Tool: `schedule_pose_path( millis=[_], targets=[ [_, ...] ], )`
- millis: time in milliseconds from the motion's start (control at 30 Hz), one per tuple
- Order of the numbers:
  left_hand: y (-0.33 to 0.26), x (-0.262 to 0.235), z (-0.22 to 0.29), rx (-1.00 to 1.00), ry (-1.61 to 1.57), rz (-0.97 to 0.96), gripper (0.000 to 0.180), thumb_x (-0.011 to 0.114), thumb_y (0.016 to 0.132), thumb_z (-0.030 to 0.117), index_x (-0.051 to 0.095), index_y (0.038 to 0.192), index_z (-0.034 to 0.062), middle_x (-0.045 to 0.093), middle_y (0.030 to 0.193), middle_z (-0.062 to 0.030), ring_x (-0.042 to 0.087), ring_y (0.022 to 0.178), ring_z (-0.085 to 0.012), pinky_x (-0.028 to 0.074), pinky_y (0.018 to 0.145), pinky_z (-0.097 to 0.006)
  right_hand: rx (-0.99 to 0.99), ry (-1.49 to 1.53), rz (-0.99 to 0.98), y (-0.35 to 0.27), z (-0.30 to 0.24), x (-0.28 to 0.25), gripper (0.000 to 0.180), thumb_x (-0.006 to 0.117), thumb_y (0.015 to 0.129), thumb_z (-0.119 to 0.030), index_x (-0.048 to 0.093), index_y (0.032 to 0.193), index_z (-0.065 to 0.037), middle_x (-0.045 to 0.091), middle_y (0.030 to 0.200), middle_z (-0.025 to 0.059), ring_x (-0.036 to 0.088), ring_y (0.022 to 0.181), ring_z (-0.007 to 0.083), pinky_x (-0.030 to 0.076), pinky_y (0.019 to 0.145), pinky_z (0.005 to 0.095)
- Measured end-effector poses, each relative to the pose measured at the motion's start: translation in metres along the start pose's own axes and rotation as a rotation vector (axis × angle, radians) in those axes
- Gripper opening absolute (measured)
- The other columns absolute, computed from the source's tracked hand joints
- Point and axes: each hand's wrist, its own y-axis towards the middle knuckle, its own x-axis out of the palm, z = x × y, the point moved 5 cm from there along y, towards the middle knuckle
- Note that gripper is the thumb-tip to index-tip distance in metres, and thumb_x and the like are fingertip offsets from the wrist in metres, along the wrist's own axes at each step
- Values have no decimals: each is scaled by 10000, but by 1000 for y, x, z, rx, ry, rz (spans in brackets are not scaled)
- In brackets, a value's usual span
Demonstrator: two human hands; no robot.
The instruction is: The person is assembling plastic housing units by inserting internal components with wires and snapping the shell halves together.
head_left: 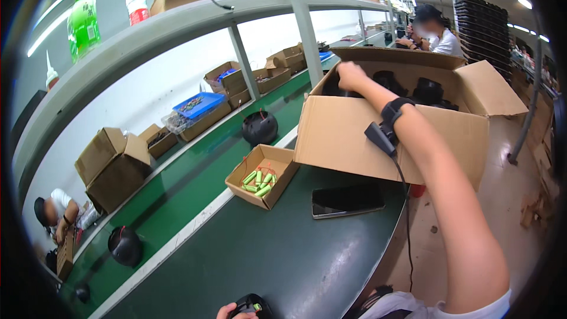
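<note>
Picking stage: the right hand (351, 75), fingers closed on a black part inside the cardboard box (378, 136) at one o'clock, must lift it clear; the left hand (235, 310) grips a black piece at six.

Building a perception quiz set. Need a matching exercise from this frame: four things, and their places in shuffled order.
Things:
1. phone
2. green cells
3. right hand
4. green bottle

Places:
A. on the top shelf
B. in the small open box
C. reaching into the big carton
D. flat on the green table, in front of the big carton

Pairs: 1-D, 2-B, 3-C, 4-A
</note>
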Motion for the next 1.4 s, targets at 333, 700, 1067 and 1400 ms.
schedule_pose_path(
  millis=[333,700,1067,1400],
  targets=[
    [-1,-8,-11,17,-43,101,491,350,991,259,648,1078,-122,640,1114,-235,538,1152,-463,441,969,-442,-814,646,-165,-144,-191,-112,294,541,939,-172,529,1205,-48,596,1135,179,571,1086,331,437,950,411],
    [2,-23,-42,-20,146,210,400,390,844,151,648,1010,-105,640,1034,-235,550,1101,-486,368,1041,-524,-1075,333,-991,-321,-325,-53,708,422,983,-474,218,1480,-14,435,1353,314,535,1165,446,444,972,458],
    [0,-29,-43,11,54,217,394,424,810,157,669,981,-101,650,990,-230,597,1025,-460,381,1032,-558,-708,1671,-1362,-394,-291,8,552,590,951,-165,342,1418,-4,504,1302,115,466,1205,163,358,1058,307],
    [-2,-31,-38,-14,33,175,408,437,798,172,680,988,-96,664,952,-228,645,927,-396,385,1020,-597,-625,1815,-1386,-402,-293,4,533,540,989,-255,348,1417,-1,499,1300,99,458,1199,146,372,1031,305]
  ],
)
